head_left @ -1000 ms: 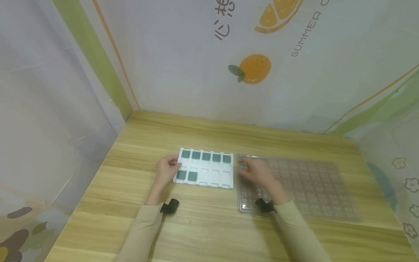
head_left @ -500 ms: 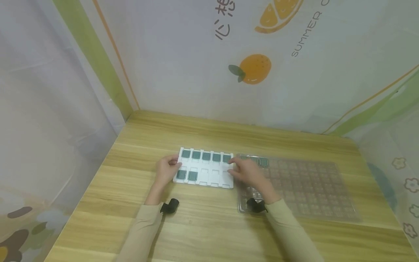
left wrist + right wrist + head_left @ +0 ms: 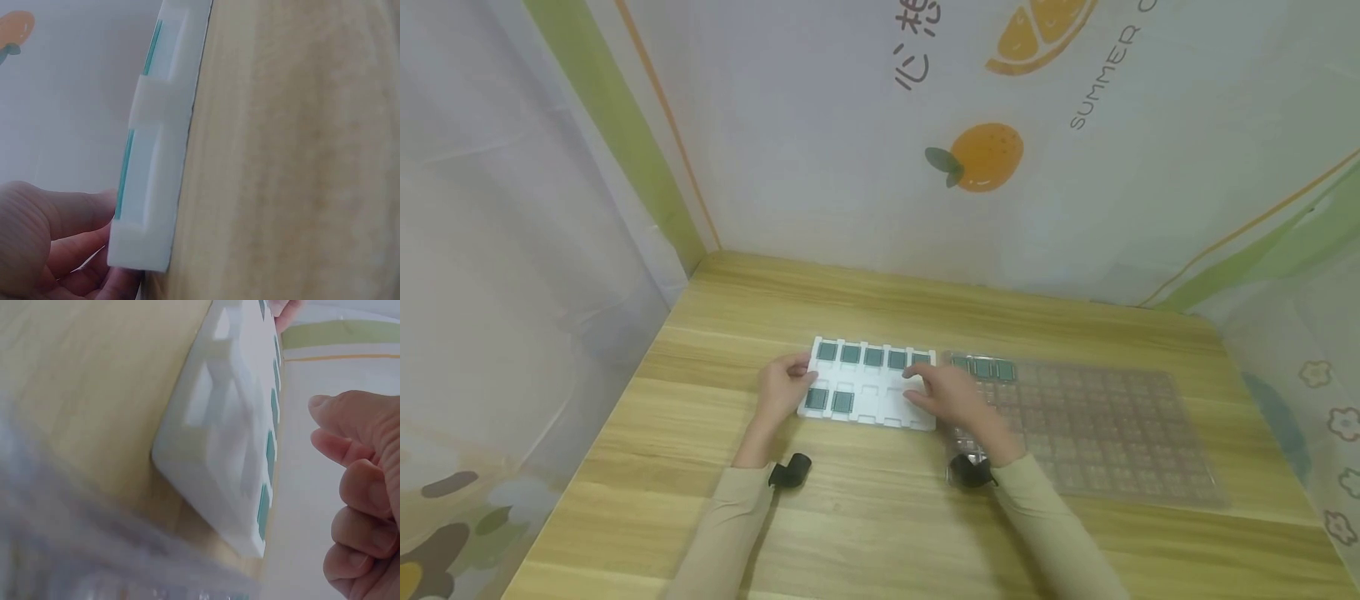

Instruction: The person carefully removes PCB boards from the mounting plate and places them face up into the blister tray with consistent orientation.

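Observation:
My left hand (image 3: 784,390) grips the left edge of a white tray (image 3: 859,380), thumb at its upper edge. In the left wrist view, the fingers of that hand (image 3: 59,240) reach behind the tray's corner (image 3: 140,247). Thin green square chips (image 3: 873,357) fill the far row of pockets, and two more chips (image 3: 842,403) lie at the left of the near row. Over the tray's right end is my right hand (image 3: 957,398), thumb and forefinger held apart. In the right wrist view this hand (image 3: 369,494) has its other fingers curled, with nothing visible between the fingertips.
A clear plastic tray (image 3: 1120,433) with many pockets lies to the right of the white one, partly under my right forearm. Three green chips (image 3: 982,369) sit in its far left corner. A printed curtain (image 3: 820,167) hangs behind the wooden table (image 3: 865,517).
My right hand has moved left from the clear tray to over the right end of the white tray, uncovering the chips in the clear tray's corner. The left hand keeps its place.

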The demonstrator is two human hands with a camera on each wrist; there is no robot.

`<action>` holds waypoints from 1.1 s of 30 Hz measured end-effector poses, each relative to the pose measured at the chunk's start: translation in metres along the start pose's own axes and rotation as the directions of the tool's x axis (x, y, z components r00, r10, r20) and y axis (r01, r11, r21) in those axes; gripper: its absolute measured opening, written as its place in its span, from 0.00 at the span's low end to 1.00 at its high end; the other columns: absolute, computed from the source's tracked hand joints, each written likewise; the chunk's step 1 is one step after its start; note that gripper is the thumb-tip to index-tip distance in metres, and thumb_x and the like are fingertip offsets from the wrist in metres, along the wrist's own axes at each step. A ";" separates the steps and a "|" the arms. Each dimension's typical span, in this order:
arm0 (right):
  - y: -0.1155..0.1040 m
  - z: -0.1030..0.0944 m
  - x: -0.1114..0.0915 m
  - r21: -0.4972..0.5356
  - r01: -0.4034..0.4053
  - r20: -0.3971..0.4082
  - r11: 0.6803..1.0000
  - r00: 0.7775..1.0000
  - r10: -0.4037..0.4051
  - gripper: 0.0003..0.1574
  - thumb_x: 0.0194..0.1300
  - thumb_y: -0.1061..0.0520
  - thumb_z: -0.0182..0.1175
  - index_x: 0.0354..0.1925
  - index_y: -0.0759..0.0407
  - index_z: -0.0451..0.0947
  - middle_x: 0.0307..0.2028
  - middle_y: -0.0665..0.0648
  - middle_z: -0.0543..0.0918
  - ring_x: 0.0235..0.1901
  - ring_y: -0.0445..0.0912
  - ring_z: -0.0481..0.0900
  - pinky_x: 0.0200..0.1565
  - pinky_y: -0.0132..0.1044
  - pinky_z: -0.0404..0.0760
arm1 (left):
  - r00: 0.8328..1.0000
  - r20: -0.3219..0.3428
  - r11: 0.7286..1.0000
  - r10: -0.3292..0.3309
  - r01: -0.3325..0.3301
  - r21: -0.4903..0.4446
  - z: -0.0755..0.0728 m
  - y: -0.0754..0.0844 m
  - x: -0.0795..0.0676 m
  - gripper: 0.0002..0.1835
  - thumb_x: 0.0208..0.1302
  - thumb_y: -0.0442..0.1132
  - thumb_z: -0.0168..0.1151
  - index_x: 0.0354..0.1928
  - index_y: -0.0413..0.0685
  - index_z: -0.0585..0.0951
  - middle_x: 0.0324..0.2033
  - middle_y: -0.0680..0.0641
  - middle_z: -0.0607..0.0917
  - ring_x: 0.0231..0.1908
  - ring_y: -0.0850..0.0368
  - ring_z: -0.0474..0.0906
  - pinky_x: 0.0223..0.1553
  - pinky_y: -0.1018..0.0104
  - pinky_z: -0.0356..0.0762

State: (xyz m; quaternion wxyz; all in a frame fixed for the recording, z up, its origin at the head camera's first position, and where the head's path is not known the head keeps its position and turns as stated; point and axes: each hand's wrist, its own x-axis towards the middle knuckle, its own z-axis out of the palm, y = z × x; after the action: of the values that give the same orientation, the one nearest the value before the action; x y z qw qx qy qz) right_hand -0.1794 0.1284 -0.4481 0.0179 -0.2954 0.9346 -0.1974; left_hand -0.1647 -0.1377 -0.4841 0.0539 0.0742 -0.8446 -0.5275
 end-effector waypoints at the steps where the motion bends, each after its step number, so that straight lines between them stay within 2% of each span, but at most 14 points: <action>1: -0.001 0.001 0.001 0.003 0.003 0.001 1.000 1.000 -0.003 0.16 0.59 0.51 0.63 0.45 0.55 0.79 0.14 0.44 0.61 0.14 0.36 0.54 0.15 0.26 0.55 | 1.000 -0.001 1.000 0.000 0.001 0.001 0.000 0.000 0.000 0.16 0.55 0.25 0.63 0.47 0.27 0.78 0.39 0.31 0.82 0.40 0.41 0.79 0.44 0.54 0.81; 9: -0.010 0.007 0.004 0.048 0.048 -0.023 0.998 0.999 -0.047 0.16 0.59 0.53 0.64 0.44 0.57 0.79 0.13 0.43 0.59 0.14 0.36 0.52 0.16 0.25 0.52 | 1.000 -0.001 1.000 0.001 -0.001 0.005 0.001 0.000 0.001 0.16 0.54 0.25 0.63 0.47 0.27 0.78 0.39 0.31 0.82 0.40 0.41 0.79 0.44 0.54 0.81; 19: -0.020 0.016 0.010 0.004 0.112 -0.014 0.994 0.994 -0.112 0.15 0.58 0.54 0.64 0.43 0.58 0.79 0.13 0.43 0.60 0.14 0.35 0.54 0.16 0.25 0.54 | 1.000 -0.007 1.000 0.013 -0.013 0.007 0.001 0.000 0.001 0.16 0.54 0.24 0.63 0.46 0.26 0.78 0.39 0.30 0.82 0.39 0.40 0.80 0.43 0.55 0.81; 27: -0.032 0.023 0.016 -0.042 0.132 -0.017 0.990 0.991 -0.132 0.15 0.57 0.51 0.65 0.43 0.56 0.80 0.12 0.42 0.58 0.14 0.36 0.55 0.15 0.26 0.57 | 1.000 -0.014 1.000 0.003 -0.003 0.004 0.000 0.001 0.001 0.16 0.53 0.24 0.63 0.46 0.26 0.79 0.38 0.30 0.82 0.39 0.40 0.80 0.43 0.55 0.81; 33: -0.044 0.029 0.021 -0.026 0.138 -0.013 0.990 0.990 -0.138 0.16 0.58 0.51 0.64 0.43 0.56 0.80 0.12 0.42 0.57 0.14 0.36 0.55 0.14 0.26 0.55 | 1.000 -0.011 1.000 0.006 -0.006 0.003 0.000 0.000 0.001 0.16 0.53 0.24 0.63 0.46 0.26 0.79 0.38 0.30 0.82 0.39 0.40 0.80 0.42 0.55 0.81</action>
State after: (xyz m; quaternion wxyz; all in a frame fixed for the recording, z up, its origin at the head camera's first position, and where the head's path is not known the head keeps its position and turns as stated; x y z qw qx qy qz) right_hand -0.1690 0.0736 -0.4561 -0.0063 -0.3580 0.9145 -0.1886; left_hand -0.1654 -0.1378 -0.4840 0.0600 0.0747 -0.8454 -0.5255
